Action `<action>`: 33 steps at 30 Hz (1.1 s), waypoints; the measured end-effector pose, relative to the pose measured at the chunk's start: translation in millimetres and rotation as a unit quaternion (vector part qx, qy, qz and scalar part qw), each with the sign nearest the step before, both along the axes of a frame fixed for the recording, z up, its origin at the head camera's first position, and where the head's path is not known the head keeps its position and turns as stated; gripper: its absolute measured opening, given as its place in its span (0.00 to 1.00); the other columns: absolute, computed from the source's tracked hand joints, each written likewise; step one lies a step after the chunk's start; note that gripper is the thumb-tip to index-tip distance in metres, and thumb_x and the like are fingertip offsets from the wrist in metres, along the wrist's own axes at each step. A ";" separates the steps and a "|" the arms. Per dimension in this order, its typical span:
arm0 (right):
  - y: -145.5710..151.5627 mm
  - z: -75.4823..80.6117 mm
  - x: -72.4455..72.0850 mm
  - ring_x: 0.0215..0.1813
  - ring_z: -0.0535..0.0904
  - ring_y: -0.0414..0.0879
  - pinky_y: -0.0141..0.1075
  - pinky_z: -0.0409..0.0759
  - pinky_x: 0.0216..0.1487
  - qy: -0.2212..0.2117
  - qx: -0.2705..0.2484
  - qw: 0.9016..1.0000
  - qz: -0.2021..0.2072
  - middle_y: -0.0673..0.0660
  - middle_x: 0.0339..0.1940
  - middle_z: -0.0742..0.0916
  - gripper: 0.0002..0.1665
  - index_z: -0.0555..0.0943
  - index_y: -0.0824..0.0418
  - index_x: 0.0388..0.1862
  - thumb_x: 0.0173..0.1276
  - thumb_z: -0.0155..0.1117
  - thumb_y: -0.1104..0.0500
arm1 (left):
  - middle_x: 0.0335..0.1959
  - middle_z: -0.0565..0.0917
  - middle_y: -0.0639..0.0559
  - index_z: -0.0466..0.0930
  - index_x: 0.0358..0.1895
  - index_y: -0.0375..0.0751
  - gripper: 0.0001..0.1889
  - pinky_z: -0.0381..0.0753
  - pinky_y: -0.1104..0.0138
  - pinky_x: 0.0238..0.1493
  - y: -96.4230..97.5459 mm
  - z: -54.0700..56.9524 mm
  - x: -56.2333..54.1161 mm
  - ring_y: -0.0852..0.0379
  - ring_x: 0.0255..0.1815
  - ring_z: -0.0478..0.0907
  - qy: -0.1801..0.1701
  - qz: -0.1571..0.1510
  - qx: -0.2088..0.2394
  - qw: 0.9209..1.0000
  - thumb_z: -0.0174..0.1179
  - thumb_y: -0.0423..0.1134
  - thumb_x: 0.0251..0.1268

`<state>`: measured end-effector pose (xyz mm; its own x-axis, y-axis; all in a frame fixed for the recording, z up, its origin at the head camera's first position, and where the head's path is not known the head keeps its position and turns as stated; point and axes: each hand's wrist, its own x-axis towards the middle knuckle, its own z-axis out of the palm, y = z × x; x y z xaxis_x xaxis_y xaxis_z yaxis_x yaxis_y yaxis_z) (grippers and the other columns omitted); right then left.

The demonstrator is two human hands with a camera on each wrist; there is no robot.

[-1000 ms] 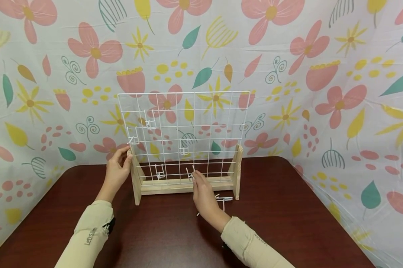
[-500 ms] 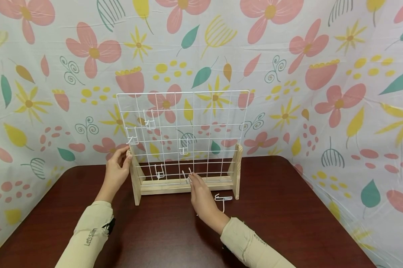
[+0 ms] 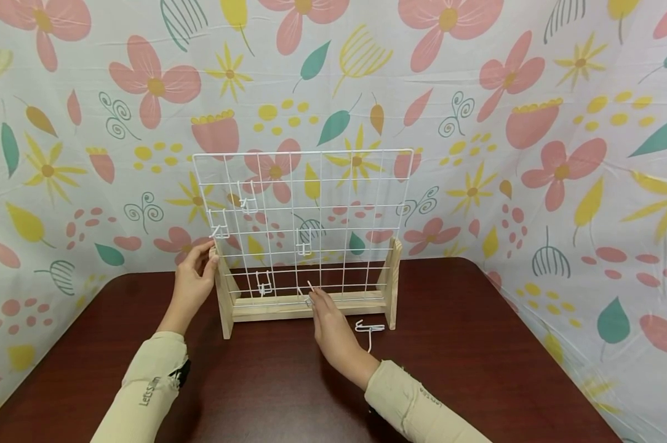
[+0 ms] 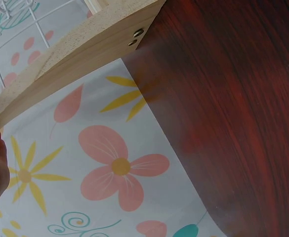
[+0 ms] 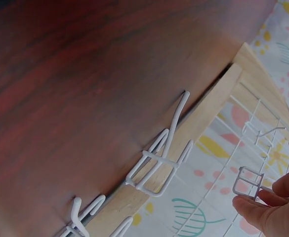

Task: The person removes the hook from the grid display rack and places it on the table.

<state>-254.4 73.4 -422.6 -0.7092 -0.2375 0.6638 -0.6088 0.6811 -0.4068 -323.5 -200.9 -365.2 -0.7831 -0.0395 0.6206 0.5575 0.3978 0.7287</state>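
Note:
A white wire grid panel stands upright in a pale wooden stand on the table. At the panel's left side, my left hand pinches the top of the stand's left upright between thumb and fingers. My right hand is at the lower middle of the panel, holding a white wire hook in its fingertips. The hook's prongs point up and overlap the lower grid wires in the head view. Several like hooks hang on the panel, among them an upper-left hook and a central hook.
Loose wire hooks lie on the dark red-brown table near the stand's right foot; one loose hook shows beside my right wrist, and the right wrist view shows a second loose hook. A flowered cloth hangs behind the table.
My right hand has moved a little left and down with the hook, uncovering more of the loose hook on the table. The left hand stays on the upright.

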 end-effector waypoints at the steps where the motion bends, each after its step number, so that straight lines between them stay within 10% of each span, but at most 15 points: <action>1: -0.1 0.0 0.0 0.58 0.77 0.60 0.41 0.77 0.56 -0.001 0.001 1.000 0.001 0.71 0.59 0.77 0.17 0.74 0.75 0.58 0.72 0.52 0.71 | 0.50 0.78 0.27 0.69 0.61 0.24 0.19 0.70 0.86 0.41 -0.1 0.1 -0.2 0.75 0.43 0.71 -0.001 0.001 -0.001 1.000 0.52 0.26 0.70; 13: -1.4 -3.4 4.3 0.59 0.76 0.62 0.43 0.78 0.54 -0.021 0.049 0.999 0.009 0.71 0.60 0.76 0.18 0.73 0.75 0.58 0.70 0.53 0.73 | 0.48 0.76 0.21 0.68 0.59 0.17 0.17 0.71 0.85 0.38 12.3 23.9 25.6 0.64 0.44 0.76 -0.005 0.002 -0.015 1.000 0.51 0.21 0.68; 23: -4.5 -4.3 5.2 0.60 0.75 0.63 0.44 0.78 0.55 -0.009 0.131 0.991 0.006 0.73 0.58 0.76 0.22 0.71 0.77 0.57 0.63 0.56 0.78 | 0.52 0.77 0.25 0.68 0.62 0.22 0.19 0.69 0.86 0.39 -0.3 2.2 0.5 0.70 0.45 0.72 -0.011 0.011 -0.019 1.000 0.51 0.25 0.70; 33: -11.0 -5.8 5.9 0.55 0.78 0.59 0.41 0.78 0.55 0.025 0.251 0.967 -0.020 0.71 0.55 0.78 0.29 0.73 0.77 0.54 0.50 0.66 0.76 | 0.49 0.76 0.22 0.68 0.59 0.18 0.18 0.71 0.85 0.40 9.1 18.1 19.2 0.65 0.45 0.75 0.006 0.002 -0.016 1.000 0.50 0.22 0.68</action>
